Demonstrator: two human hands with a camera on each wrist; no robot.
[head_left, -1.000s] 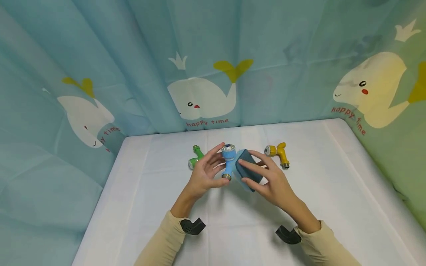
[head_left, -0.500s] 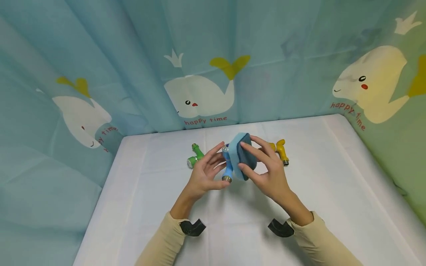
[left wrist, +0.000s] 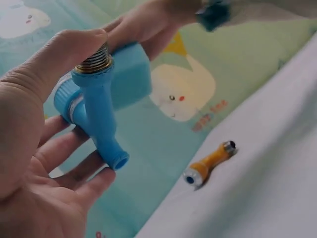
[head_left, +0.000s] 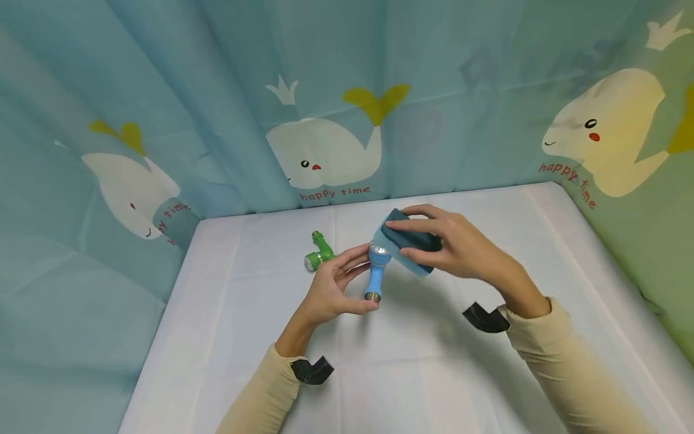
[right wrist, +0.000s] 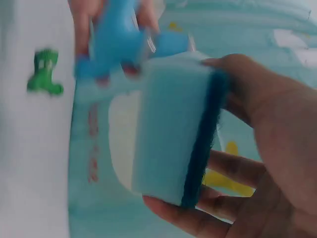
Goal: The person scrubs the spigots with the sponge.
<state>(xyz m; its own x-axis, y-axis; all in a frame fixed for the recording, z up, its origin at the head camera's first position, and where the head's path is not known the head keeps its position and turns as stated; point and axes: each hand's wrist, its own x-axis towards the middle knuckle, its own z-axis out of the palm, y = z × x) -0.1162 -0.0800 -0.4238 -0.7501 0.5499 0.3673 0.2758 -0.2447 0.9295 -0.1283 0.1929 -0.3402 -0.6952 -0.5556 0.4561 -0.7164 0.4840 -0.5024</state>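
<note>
Sponge [right wrist: 173, 124] beside the knob [head_left: 379, 254] of a blue tap [head_left: 375, 278]

A whale-print curtain [head_left: 228, 108] fills the top of the head view, and a white desk [head_left: 244, 325] spreads below it. Over the desk, near mid-frame, the two hands work close together. The right hand [head_left: 458, 241], right of center, pinches the sponge between thumb and fingers. The left hand [head_left: 328, 292], just left of center, grips the blue tap, thumb on the threaded end [head_left: 373, 297] and fingers round the far side.

The sponge lies to the upper right of the tap, its long side slanting from upper left to lower right, pale layer toward the knob. The tap's long axis runs nearly vertical in the frame, knob uppermost. Sponge and knob appear to meet; how firmly, I cannot tell. The left hand is nearer the tap, with the sponge between it and the right.

A green tap [head_left: 323, 248] rests on the desk, left of center; a yellow tap [left wrist: 212, 161] lies at lower right in the left wrist view.
</note>
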